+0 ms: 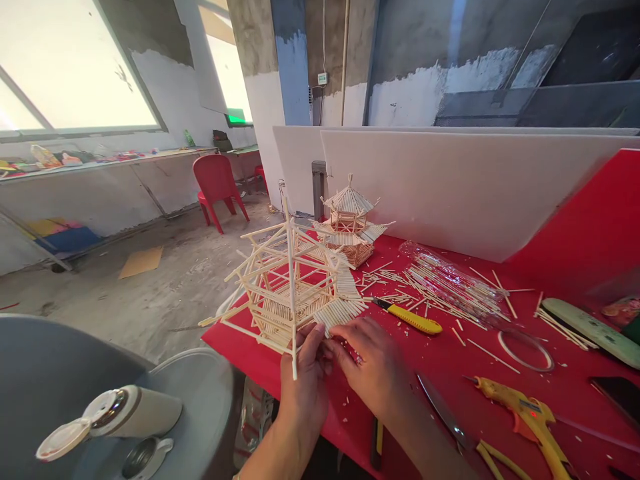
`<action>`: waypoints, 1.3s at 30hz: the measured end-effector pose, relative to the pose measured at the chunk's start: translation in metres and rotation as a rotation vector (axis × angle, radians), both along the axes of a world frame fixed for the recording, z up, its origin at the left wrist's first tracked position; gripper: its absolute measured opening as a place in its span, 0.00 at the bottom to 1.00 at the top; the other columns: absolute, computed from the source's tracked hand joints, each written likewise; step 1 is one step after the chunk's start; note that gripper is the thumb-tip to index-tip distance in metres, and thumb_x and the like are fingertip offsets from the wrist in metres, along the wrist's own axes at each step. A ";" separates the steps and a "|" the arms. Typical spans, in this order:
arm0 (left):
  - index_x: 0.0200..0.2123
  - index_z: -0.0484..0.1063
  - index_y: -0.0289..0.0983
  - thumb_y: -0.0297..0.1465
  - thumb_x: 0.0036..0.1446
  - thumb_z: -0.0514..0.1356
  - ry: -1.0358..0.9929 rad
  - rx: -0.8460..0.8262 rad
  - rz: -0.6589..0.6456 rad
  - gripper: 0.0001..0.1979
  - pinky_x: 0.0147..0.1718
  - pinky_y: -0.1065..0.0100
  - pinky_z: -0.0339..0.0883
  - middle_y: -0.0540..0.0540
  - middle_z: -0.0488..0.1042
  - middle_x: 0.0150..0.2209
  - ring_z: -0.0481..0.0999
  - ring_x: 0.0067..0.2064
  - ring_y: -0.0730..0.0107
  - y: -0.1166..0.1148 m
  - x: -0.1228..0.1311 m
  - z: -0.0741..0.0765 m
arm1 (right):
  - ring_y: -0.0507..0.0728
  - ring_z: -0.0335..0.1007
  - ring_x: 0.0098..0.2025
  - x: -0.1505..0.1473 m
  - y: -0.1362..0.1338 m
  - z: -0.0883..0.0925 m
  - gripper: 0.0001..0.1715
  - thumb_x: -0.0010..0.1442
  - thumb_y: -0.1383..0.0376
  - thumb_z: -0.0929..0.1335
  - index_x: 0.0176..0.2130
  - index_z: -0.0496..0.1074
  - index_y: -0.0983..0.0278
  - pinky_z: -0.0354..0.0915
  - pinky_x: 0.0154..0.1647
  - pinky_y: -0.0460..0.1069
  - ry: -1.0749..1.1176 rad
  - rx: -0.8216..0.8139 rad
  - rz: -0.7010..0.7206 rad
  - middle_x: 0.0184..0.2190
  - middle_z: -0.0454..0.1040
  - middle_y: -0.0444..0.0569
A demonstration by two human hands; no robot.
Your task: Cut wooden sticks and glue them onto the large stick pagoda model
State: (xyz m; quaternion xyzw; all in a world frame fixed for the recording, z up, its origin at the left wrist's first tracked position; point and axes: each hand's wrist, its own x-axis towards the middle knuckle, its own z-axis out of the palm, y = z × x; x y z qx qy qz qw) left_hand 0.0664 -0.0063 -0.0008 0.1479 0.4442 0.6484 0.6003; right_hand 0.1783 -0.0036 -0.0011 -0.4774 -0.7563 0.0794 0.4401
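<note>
A half-built pavilion model of thin wooden sticks (pixel 293 267) stands tilted at the table's left corner, its upper frame open and part of its lower roof covered with slats. My left hand (pixel 306 380) is closed around the model's near lower edge, thumb up against the roof slats (pixel 337 315). Beside it, my right hand (pixel 373 357) is pinched at the near end of those slats; anything small between its fingertips is hidden. Just beyond the right hand lies a yellow utility knife (pixel 414 319). A second, more complete stick pavilion (pixel 349 223) sits behind.
Loose sticks (pixel 440 280) and a plastic wrapper cover the red table (pixel 400 413). To the right are a tape roll (pixel 526 351), a glue gun (pixel 525 410), scissors (pixel 450 420) and a green case (pixel 590 327). A grey chair (pixel 205 380) at left bears an opened white flask (pixel 145 411).
</note>
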 end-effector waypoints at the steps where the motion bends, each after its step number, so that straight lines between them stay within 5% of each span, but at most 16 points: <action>1: 0.33 0.70 0.37 0.33 0.44 0.72 0.002 -0.007 0.001 0.15 0.17 0.78 0.55 0.56 0.68 0.19 0.65 0.19 0.80 0.000 0.000 -0.001 | 0.58 0.71 0.39 0.000 0.001 0.000 0.06 0.62 0.70 0.69 0.40 0.76 0.60 0.68 0.42 0.52 -0.003 -0.003 -0.001 0.34 0.76 0.48; 8: 0.34 0.71 0.37 0.32 0.43 0.72 0.007 0.005 0.013 0.16 0.17 0.78 0.54 0.55 0.69 0.20 0.65 0.19 0.80 0.001 0.000 -0.001 | 0.58 0.70 0.39 0.003 0.001 0.004 0.07 0.62 0.68 0.69 0.41 0.76 0.60 0.67 0.42 0.52 -0.019 -0.043 0.011 0.34 0.75 0.48; 15: 0.38 0.77 0.37 0.35 0.45 0.71 0.029 0.045 -0.027 0.15 0.20 0.77 0.58 0.51 0.73 0.28 0.68 0.24 0.79 -0.002 -0.003 -0.002 | 0.59 0.63 0.40 0.004 0.002 0.034 0.27 0.53 0.74 0.64 0.51 0.74 0.60 0.62 0.39 0.53 -0.159 -0.090 0.136 0.34 0.67 0.49; 27: 0.38 0.79 0.38 0.33 0.46 0.70 -0.016 0.068 -0.049 0.14 0.30 0.72 0.68 0.47 0.80 0.33 0.79 0.34 0.66 -0.003 -0.002 0.002 | 0.60 0.59 0.42 -0.009 0.018 0.048 0.14 0.56 0.70 0.63 0.40 0.74 0.60 0.58 0.40 0.53 -0.410 -0.091 0.116 0.36 0.64 0.49; 35: 0.37 0.79 0.37 0.33 0.44 0.72 -0.018 0.035 -0.023 0.15 0.30 0.71 0.69 0.45 0.81 0.34 0.80 0.36 0.63 -0.003 -0.002 0.006 | 0.60 0.59 0.43 -0.010 0.019 0.043 0.25 0.55 0.73 0.62 0.51 0.72 0.62 0.60 0.43 0.54 -0.340 -0.058 0.091 0.38 0.66 0.50; 39: 0.38 0.79 0.38 0.32 0.45 0.71 -0.047 0.062 -0.034 0.14 0.30 0.71 0.69 0.46 0.81 0.34 0.80 0.36 0.63 -0.004 -0.002 0.001 | 0.60 0.59 0.42 -0.010 0.018 0.044 0.18 0.54 0.74 0.62 0.42 0.74 0.60 0.59 0.41 0.54 -0.367 -0.064 0.113 0.36 0.64 0.49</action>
